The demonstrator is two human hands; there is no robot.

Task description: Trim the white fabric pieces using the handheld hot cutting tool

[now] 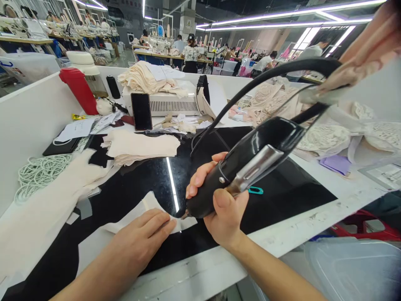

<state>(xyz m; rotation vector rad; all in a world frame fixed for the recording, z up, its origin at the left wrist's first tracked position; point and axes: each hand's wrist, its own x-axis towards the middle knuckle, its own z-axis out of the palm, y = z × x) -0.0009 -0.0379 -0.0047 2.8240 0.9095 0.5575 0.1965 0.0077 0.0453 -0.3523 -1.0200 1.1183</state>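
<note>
My right hand [224, 209] is wrapped round a black corded hand tool [216, 188] with a long silver lever on its side. The tool slants down to the left, its small metal tip at the edge of a pale fabric piece [148, 205]; whether it touches the cloth I cannot tell. My left hand [142, 234] lies flat on that fabric just left of the tip, fingers together and pressing it to the glossy black work surface [278, 179]. Part of the fabric is hidden beneath the hand and forearm.
A stack of cream fabric pieces [144, 146] lies behind, near an upright phone [141, 111]. At left are a long cream cloth [53, 200] and coiled pale green cord [40, 173]. A turquoise clip-like object [256, 190] sits right of the tool. The tool's black cable [247, 85] arches overhead.
</note>
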